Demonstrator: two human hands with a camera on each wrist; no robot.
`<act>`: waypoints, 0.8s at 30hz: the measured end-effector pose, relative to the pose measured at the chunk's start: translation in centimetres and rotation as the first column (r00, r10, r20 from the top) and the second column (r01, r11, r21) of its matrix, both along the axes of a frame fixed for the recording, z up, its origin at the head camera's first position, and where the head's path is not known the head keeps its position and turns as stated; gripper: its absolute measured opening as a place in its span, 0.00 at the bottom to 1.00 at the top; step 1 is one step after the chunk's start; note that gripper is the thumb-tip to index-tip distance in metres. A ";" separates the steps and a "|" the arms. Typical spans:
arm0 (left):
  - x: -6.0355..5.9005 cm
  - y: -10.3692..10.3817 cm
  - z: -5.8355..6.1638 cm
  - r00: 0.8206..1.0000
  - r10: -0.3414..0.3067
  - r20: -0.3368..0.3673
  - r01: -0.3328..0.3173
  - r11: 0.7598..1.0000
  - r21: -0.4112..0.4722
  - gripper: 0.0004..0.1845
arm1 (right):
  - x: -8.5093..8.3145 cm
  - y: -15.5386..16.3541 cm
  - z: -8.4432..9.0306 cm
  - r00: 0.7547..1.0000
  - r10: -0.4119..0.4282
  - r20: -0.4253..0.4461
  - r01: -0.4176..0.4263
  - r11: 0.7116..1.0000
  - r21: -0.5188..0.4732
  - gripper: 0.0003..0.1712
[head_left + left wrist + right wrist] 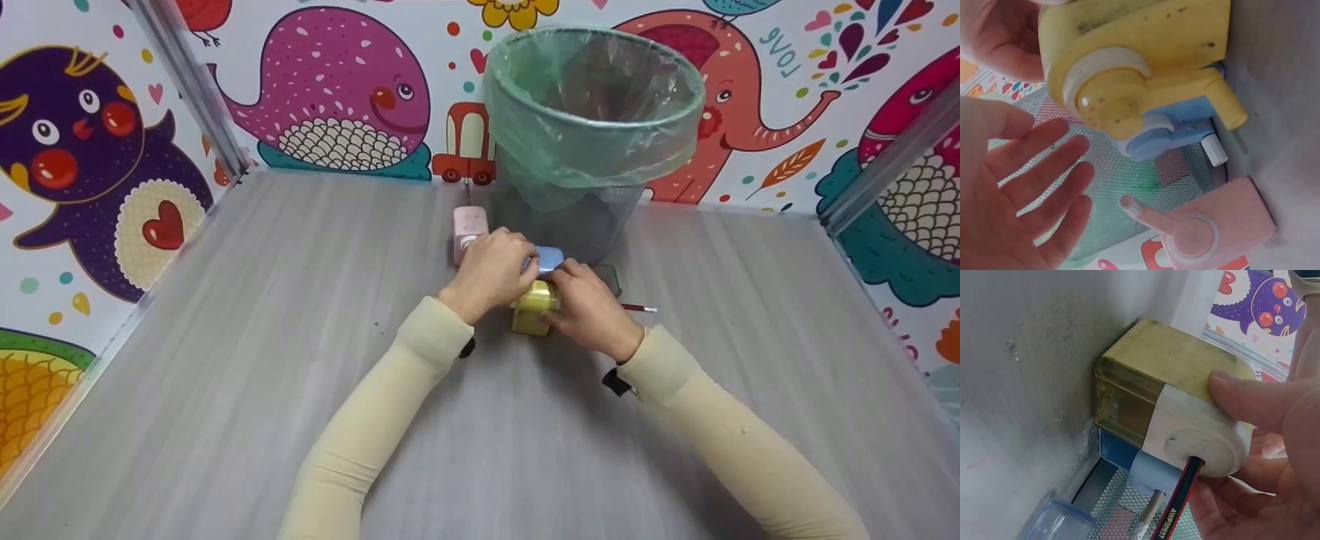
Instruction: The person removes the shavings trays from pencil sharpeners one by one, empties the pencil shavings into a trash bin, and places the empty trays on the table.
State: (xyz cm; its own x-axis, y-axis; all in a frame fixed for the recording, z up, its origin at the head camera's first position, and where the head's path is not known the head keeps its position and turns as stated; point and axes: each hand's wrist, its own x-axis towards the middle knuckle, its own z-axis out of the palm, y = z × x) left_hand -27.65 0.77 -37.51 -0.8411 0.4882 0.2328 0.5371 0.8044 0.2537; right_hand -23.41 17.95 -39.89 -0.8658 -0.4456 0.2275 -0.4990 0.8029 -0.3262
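Observation:
A yellow pencil sharpener (pixel 534 309) stands on the grey table (pixel 225 337) in front of the bin. My right hand (pixel 589 307) grips its white front end, thumb (pixel 1252 402) on top and fingers underneath. A red and black pencil (pixel 1176 503) is stuck in its hole; the far end (pixel 639 307) pokes out to the right. My left hand (pixel 491 274) hovers by the crank side (pixel 1109 104) with fingers (pixel 1044 169) straight and spread, holding nothing. A blue sharpener (pixel 550 259) sits just behind the yellow one, and a pink one (pixel 469 229) stands to the left.
A mesh bin (pixel 585 150) lined with a green bag stands against the back wall, right behind the sharpeners. A clear box with a blue rim (pixel 1050 520) lies beside the bin. Cartoon-patterned walls (pixel 90 187) close in the table on three sides.

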 end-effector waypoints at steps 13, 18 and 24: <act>0.7 -0.2 0.1 0.986 -0.107 0.131 0.122 0.986 -0.109 0.22 | 0.3 0.4 -0.2 1.000 -0.019 -0.011 0.019 0.997 -0.080 0.27; 0.8 0.1 0.0 0.980 -0.135 0.148 0.157 0.976 -0.151 0.27 | 0.3 0.5 -0.3 0.999 -0.030 -0.030 0.027 0.995 -0.097 0.25; 0.9 0.2 -0.2 0.981 -0.131 0.141 0.158 0.967 -0.201 0.30 | 0.4 0.6 -0.2 0.999 -0.037 -0.004 0.036 0.995 -0.097 0.28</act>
State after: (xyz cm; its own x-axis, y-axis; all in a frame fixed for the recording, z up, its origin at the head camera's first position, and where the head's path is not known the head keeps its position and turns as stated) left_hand -26.77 1.01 -37.73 -0.7739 0.6333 0.0088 0.6263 0.7630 0.1599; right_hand -23.02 18.54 -40.08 -0.8795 -0.3896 0.2733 -0.4722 0.7853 -0.4004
